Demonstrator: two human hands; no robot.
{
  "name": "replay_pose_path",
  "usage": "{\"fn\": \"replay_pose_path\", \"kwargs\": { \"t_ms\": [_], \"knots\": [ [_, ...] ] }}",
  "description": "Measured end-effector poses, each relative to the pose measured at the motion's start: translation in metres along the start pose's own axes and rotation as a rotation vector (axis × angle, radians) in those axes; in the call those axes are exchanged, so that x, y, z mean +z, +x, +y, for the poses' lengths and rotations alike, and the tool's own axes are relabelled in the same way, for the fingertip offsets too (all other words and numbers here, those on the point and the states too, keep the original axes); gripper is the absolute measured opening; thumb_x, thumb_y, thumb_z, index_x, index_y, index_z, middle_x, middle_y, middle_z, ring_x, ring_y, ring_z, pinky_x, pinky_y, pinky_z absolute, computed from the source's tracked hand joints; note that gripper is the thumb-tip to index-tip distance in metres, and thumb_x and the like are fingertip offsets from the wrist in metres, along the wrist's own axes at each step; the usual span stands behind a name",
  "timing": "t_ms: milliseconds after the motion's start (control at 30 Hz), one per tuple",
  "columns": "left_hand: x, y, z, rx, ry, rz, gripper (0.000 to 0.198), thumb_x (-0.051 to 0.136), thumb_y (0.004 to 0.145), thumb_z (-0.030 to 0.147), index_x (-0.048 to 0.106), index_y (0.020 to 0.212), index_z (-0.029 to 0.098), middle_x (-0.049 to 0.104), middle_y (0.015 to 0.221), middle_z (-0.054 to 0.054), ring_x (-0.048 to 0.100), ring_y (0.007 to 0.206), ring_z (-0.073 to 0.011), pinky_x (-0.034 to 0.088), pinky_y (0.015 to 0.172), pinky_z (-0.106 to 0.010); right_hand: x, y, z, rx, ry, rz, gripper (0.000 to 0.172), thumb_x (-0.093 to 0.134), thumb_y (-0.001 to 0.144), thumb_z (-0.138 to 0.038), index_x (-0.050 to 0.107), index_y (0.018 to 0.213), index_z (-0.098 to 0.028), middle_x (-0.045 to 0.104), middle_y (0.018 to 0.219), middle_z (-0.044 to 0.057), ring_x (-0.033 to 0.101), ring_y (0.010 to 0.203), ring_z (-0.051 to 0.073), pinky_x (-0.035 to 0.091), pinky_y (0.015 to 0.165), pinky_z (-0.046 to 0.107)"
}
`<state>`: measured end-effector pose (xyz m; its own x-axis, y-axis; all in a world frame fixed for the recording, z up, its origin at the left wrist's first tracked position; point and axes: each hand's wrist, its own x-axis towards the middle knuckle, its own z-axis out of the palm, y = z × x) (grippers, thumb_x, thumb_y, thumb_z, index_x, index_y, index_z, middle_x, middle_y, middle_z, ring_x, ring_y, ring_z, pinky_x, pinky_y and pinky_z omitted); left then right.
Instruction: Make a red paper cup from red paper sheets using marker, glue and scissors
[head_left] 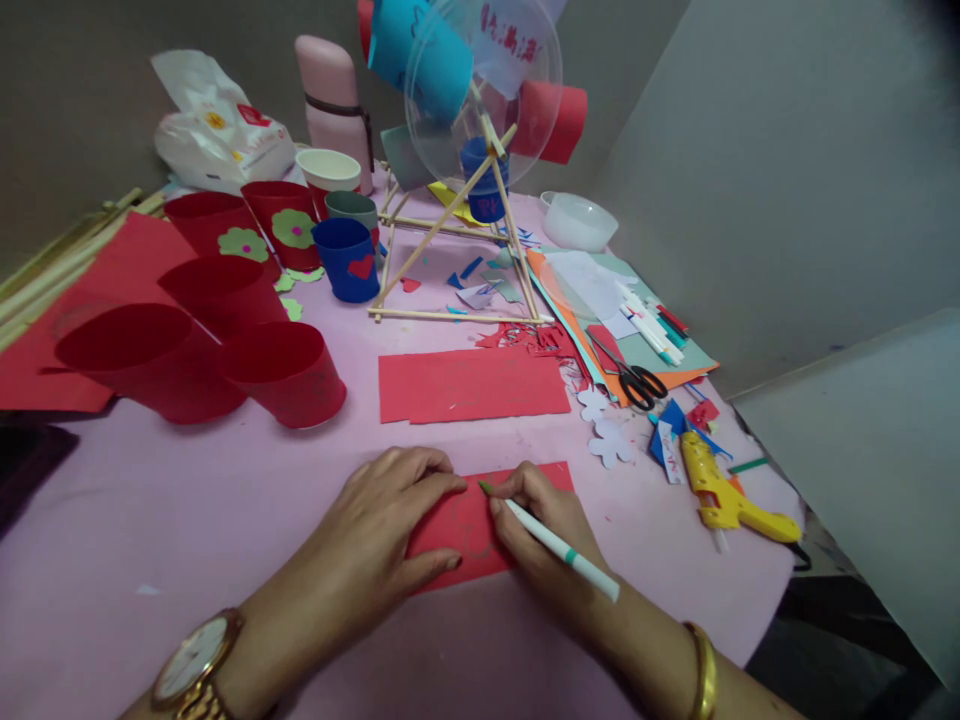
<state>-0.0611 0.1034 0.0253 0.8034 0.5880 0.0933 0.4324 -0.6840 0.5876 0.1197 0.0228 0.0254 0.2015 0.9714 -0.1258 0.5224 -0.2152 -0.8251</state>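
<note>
A red paper piece [469, 530] lies flat on the pink tabletop, with a faint drawn outline on it. My left hand [390, 515] rests on its left side, thumb and fingers apart, pressing it flat. Gripped in my right hand [540, 520] is a white marker pen [562, 550] with a green band; its green tip meets the paper near the upper edge. Part of the drawing is hidden by my right hand. Just beyond lie red paper strips [472, 386], stacked unevenly.
Red paper cups [285, 375] and a blue cup [346, 262] stand left. Behind is a stick frame [442, 318] carrying a clear disc [442, 150] and coloured cups. Scissors [637, 385], loose markers [651, 325], paper flowers [611, 443] and a yellow glue gun [720, 495] lie right.
</note>
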Motion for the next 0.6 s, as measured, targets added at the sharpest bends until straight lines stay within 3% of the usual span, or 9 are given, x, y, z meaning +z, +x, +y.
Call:
{"fn": "replay_pose_path", "kwargs": {
  "t_ms": [600],
  "knots": [
    [-0.0008, -0.0001, 0.0018, -0.014, 0.004, 0.0, 0.04, 0.072, 0.076, 0.027, 0.056, 0.113, 0.026, 0.055, 0.114, -0.003, 0.05, 0.105, -0.0239, 0.039, 0.091, -0.037, 0.0024, 0.0029, 0.0, -0.023, -0.004, -0.005, 0.005, 0.046, 0.082, -0.024, 0.047, 0.077, -0.022, 0.05, 0.059, -0.004, 0.045, 0.051, 0.013, 0.031, 0.049, 0.023]
  ]
}}
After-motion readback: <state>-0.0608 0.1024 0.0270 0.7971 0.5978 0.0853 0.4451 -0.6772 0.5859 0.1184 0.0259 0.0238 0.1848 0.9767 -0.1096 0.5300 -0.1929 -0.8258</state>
